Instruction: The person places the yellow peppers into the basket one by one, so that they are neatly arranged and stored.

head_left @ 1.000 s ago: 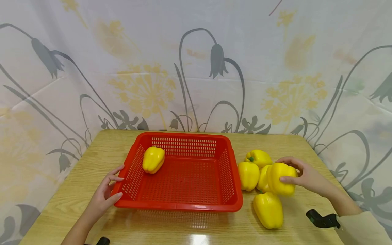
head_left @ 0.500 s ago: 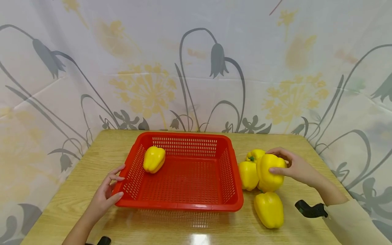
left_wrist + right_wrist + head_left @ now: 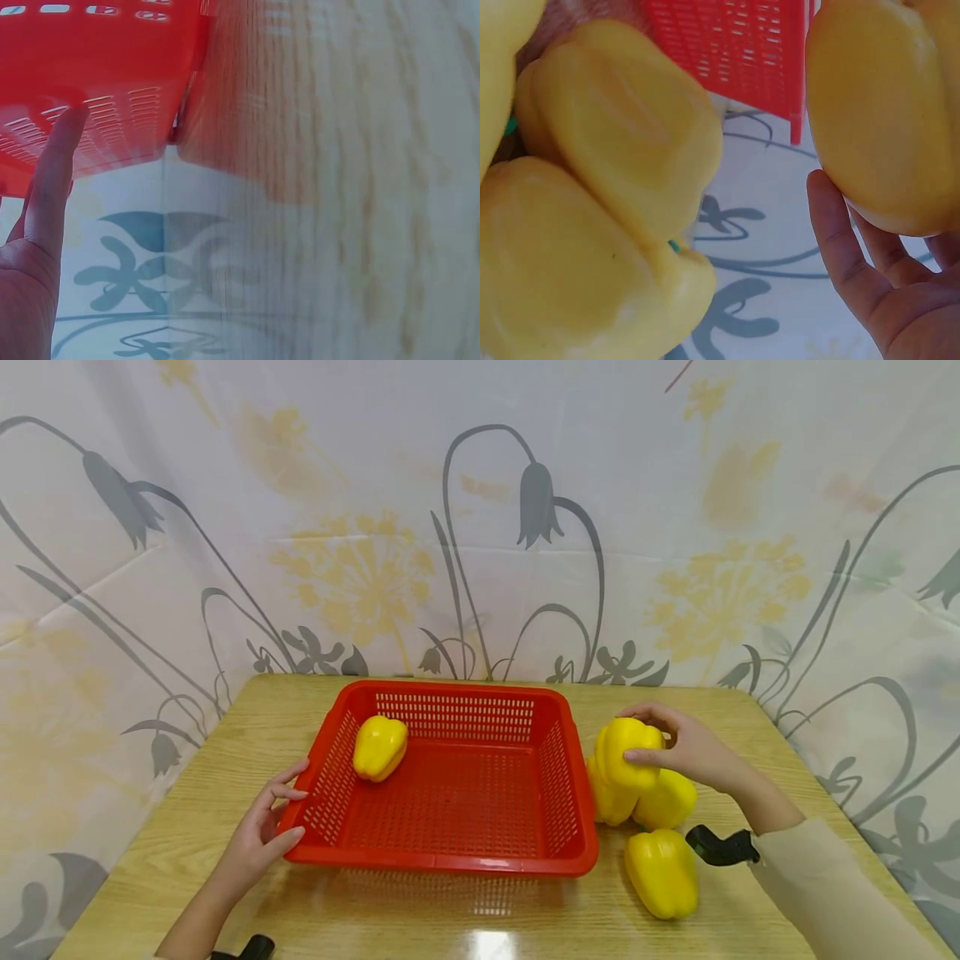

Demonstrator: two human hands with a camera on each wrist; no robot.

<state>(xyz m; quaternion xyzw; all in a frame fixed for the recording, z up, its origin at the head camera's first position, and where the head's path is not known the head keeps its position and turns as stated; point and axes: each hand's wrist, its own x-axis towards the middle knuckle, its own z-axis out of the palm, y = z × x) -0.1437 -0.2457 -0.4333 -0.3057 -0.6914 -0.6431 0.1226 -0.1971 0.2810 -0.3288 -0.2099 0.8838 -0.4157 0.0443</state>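
Note:
My right hand [image 3: 686, 747] grips a yellow bell pepper [image 3: 622, 752] above a cluster of others, right of the red basket [image 3: 450, 862]. In the right wrist view that pepper [image 3: 889, 112] sits against my fingertips. Beneath it, two peppers [image 3: 667, 799] show in part; the held one hides the rest of the cluster. Another pepper [image 3: 662, 874] lies nearer the front. Inside the basket, one pepper [image 3: 380, 748] rests by the left wall. My left hand [image 3: 251, 839] touches the basket's left side with fairly straight fingers; a finger meets the slotted wall [image 3: 112, 124].
The basket stands on a wood-grain table [image 3: 187, 827]. A flower-patterned curtain [image 3: 480, 527] hangs behind and along both sides. Black wrist mounts [image 3: 723, 846] show at both wrists.
My right hand has carried its pepper left and up, over the cluster towards the basket. The left hand and the basket have stayed in place.

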